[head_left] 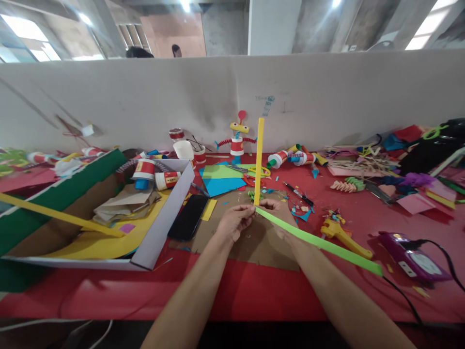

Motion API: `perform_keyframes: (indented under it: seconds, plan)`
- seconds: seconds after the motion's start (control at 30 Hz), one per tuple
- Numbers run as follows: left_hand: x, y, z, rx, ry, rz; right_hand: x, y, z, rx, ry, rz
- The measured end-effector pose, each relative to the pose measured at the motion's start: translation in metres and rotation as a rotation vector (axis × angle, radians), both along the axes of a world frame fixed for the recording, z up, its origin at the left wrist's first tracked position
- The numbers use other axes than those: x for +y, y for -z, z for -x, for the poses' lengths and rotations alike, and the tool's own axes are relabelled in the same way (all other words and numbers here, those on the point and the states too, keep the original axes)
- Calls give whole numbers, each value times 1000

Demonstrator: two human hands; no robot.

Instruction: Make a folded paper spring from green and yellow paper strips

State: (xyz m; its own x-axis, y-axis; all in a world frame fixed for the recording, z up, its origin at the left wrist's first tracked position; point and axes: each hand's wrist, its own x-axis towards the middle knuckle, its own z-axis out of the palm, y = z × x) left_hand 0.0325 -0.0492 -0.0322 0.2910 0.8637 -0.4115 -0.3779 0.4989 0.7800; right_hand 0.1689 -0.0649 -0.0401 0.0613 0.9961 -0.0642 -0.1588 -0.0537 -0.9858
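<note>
Well, the left hand (235, 220) and right hand (275, 208) pinch, fingertips closed, where yellow strip (259, 162) meets green strip (320, 240) above the cardboard (257, 249); a loosened pinch could skew that corner, or the green strip's free end catch the glue gun (343, 237).

A red-covered table (98, 295) carries an open box (164, 213) at left, a flat cardboard sheet (261, 249) centrally, a yellow glue gun (345, 238) and purple power box (414, 259) at right, a paper-cup figure (237, 146) far centre.
</note>
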Motion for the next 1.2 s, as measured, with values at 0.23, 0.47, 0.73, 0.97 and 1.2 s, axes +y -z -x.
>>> perform_keyframes:
  seconds: [0.23,0.47,0.73,0.97,1.2]
  plan:
    - [2,1,2,41,-16,-23,1,4,-2,-12,-74,-73]
    - [2,-1,2,17,-58,-89,-4,-8,-1,-106,-117,-177]
    - [-5,-2,-3,-66,-81,-301,-4,-17,1,-24,24,-97]
    - [-12,-15,-14,131,-224,-432,-4,-14,3,-51,145,-113]
    - [-1,-25,-19,139,-155,-357,-4,-19,3,55,179,-86]
